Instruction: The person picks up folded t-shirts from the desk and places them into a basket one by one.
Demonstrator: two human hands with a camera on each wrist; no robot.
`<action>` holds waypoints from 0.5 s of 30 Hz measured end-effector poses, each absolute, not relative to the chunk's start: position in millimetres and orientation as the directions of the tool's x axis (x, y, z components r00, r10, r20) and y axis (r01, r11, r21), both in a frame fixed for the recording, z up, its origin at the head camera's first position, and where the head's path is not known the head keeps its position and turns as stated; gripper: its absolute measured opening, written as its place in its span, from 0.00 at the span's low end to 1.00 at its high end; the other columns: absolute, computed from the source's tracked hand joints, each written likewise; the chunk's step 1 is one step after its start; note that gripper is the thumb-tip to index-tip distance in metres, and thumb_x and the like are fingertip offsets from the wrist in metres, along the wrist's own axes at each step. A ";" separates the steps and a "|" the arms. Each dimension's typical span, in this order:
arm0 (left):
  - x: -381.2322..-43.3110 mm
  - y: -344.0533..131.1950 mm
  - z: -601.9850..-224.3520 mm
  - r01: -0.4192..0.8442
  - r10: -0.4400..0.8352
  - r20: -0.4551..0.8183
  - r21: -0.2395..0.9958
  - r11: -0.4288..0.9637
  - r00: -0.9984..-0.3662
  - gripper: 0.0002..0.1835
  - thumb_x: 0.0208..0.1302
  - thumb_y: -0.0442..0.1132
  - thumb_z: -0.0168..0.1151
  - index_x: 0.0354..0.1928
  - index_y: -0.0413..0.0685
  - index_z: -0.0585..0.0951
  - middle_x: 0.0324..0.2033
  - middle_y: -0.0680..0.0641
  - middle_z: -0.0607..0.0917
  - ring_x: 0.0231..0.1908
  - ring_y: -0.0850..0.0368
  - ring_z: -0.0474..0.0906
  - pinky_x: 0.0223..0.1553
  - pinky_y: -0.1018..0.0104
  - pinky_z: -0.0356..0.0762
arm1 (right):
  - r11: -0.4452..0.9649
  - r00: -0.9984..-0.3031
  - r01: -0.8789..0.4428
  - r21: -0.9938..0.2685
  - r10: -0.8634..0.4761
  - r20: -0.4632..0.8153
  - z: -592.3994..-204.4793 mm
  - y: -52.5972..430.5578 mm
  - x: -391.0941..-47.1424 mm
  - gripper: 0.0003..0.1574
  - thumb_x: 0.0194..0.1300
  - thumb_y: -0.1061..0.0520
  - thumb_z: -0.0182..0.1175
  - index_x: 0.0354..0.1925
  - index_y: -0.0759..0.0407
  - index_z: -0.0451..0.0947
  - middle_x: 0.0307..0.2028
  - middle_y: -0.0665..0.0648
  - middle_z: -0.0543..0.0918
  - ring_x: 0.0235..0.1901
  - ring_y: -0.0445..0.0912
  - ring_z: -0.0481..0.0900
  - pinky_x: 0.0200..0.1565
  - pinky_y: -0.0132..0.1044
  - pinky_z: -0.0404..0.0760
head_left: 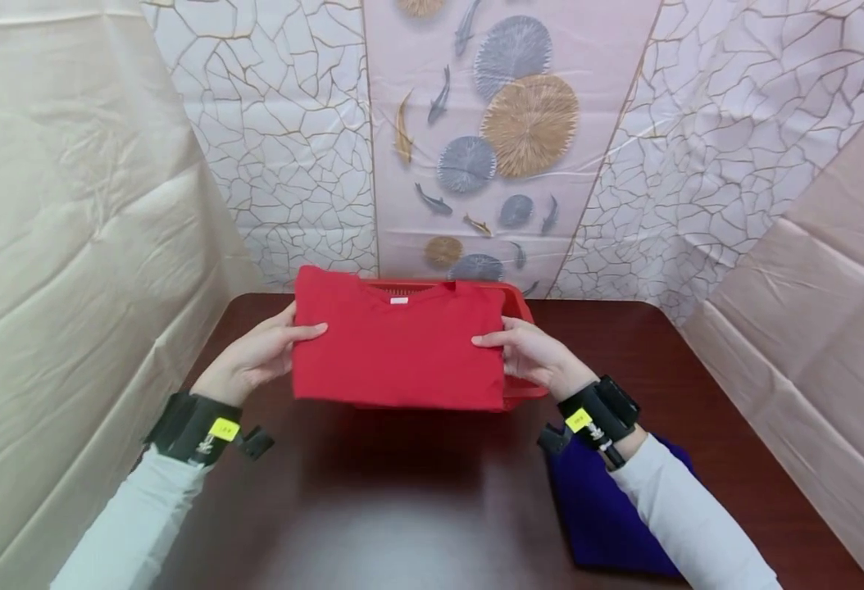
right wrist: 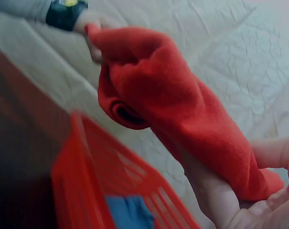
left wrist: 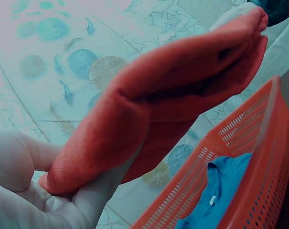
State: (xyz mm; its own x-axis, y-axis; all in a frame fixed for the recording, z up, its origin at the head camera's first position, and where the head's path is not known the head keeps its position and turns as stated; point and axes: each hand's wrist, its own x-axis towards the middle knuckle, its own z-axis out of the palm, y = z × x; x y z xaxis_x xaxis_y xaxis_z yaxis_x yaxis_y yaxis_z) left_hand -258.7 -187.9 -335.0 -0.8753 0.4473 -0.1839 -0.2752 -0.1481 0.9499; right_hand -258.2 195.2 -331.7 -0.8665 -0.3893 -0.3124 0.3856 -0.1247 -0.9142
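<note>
The left hand (head_left: 261, 346) and right hand (head_left: 537, 352) hold a folded red shirt (head_left: 398, 352) between them, one at each side edge. Each grip is pinched on the cloth, thumb on the front and fingers behind. The shirt hangs in the air above the surface (head_left: 255, 524), neckline at the top with a small white label (head_left: 398, 301) showing. In the head view it covers much of a red basket (left wrist: 280, 129), in which a blue garment (left wrist: 219, 188) lies. A folded dark blue cloth (head_left: 609, 524) rests on the surface, partly under the right forearm in view.
</note>
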 end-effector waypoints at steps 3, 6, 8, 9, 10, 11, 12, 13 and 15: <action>-274.2 -172.2 -335.8 -0.294 0.434 -0.200 0.942 -0.160 -0.879 0.37 0.77 0.36 0.52 0.80 0.62 0.48 0.63 0.45 0.69 0.54 0.54 0.79 0.50 0.59 0.84 | -0.096 -0.880 0.372 -0.923 -0.353 -0.318 -330.6 206.5 -272.8 0.33 0.73 0.68 0.54 0.72 0.59 0.56 0.43 0.51 0.84 0.38 0.44 0.88 0.42 0.41 0.87; -289.1 -157.4 -338.3 -0.312 0.420 -0.219 0.936 -0.164 -0.881 0.38 0.77 0.36 0.52 0.81 0.62 0.48 0.66 0.44 0.66 0.59 0.51 0.73 0.50 0.60 0.84 | -0.076 -0.885 0.373 -0.925 -0.327 -0.330 -332.1 216.3 -286.6 0.38 0.74 0.67 0.54 0.76 0.59 0.52 0.43 0.51 0.83 0.39 0.44 0.87 0.42 0.41 0.87; -298.6 -149.0 -341.2 -0.327 0.408 -0.237 0.930 -0.167 -0.882 0.38 0.77 0.35 0.53 0.81 0.61 0.48 0.68 0.44 0.64 0.62 0.49 0.70 0.50 0.60 0.83 | -0.060 -0.886 0.380 -0.923 -0.310 -0.344 -335.1 221.7 -295.3 0.41 0.74 0.66 0.54 0.78 0.58 0.49 0.44 0.50 0.83 0.40 0.43 0.87 0.43 0.40 0.86; -303.0 -145.0 -343.0 -0.339 0.400 -0.250 0.926 -0.169 -0.882 0.38 0.76 0.35 0.54 0.81 0.61 0.49 0.69 0.44 0.64 0.63 0.48 0.68 0.51 0.60 0.83 | -0.054 -0.886 0.385 -0.921 -0.301 -0.352 -336.9 224.1 -299.1 0.41 0.75 0.66 0.53 0.78 0.57 0.49 0.44 0.50 0.83 0.41 0.43 0.87 0.43 0.40 0.86; -307.6 -141.2 -345.0 -0.341 0.397 -0.255 0.926 -0.162 -0.882 0.38 0.76 0.35 0.54 0.80 0.60 0.49 0.69 0.44 0.63 0.65 0.47 0.67 0.51 0.60 0.83 | -0.050 -0.885 0.391 -0.919 -0.293 -0.361 -338.9 226.3 -302.9 0.42 0.75 0.66 0.53 0.79 0.57 0.48 0.44 0.49 0.83 0.41 0.43 0.86 0.44 0.40 0.86; -311.6 -138.0 -347.1 -0.347 0.394 -0.263 0.924 -0.160 -0.881 0.38 0.76 0.35 0.54 0.80 0.60 0.49 0.70 0.44 0.63 0.65 0.47 0.66 0.52 0.60 0.83 | -0.044 -0.885 0.395 -0.918 -0.286 -0.367 -341.1 228.5 -306.4 0.42 0.75 0.66 0.53 0.79 0.57 0.48 0.44 0.49 0.83 0.41 0.43 0.86 0.44 0.40 0.85; -315.7 -134.2 -349.2 -0.350 0.388 -0.268 0.924 -0.155 -0.882 0.38 0.76 0.35 0.54 0.80 0.61 0.49 0.70 0.43 0.63 0.66 0.46 0.66 0.53 0.59 0.82 | -0.035 -0.885 0.396 -0.918 -0.280 -0.371 -343.6 230.5 -310.0 0.42 0.75 0.66 0.53 0.79 0.57 0.47 0.44 0.49 0.83 0.41 0.42 0.86 0.44 0.40 0.85; -319.7 -130.4 -351.4 -0.346 0.386 -0.269 0.927 -0.146 -0.883 0.38 0.76 0.34 0.53 0.80 0.61 0.48 0.71 0.42 0.63 0.66 0.45 0.66 0.55 0.57 0.81 | -0.029 -0.886 0.397 -0.917 -0.274 -0.375 -346.2 232.6 -313.3 0.42 0.75 0.66 0.53 0.80 0.57 0.47 0.44 0.49 0.83 0.41 0.42 0.86 0.44 0.40 0.85; -326.8 -123.8 -356.4 -0.342 0.379 -0.272 0.931 -0.128 -0.885 0.39 0.77 0.33 0.51 0.80 0.62 0.46 0.72 0.41 0.62 0.67 0.44 0.66 0.61 0.53 0.77 | -0.013 -0.887 0.396 -0.918 -0.264 -0.379 -351.7 236.1 -319.5 0.42 0.76 0.65 0.52 0.80 0.56 0.47 0.44 0.49 0.82 0.41 0.42 0.85 0.44 0.40 0.84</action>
State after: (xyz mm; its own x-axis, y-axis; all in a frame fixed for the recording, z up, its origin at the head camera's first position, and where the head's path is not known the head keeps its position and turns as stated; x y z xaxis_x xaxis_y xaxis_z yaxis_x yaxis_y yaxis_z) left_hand -326.8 -123.8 -356.4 -0.8845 0.3786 -0.2725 -0.3415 -0.1278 0.9311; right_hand -319.5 236.1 -351.7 -0.8869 -0.2640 -0.3790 0.3962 -0.0133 -0.9180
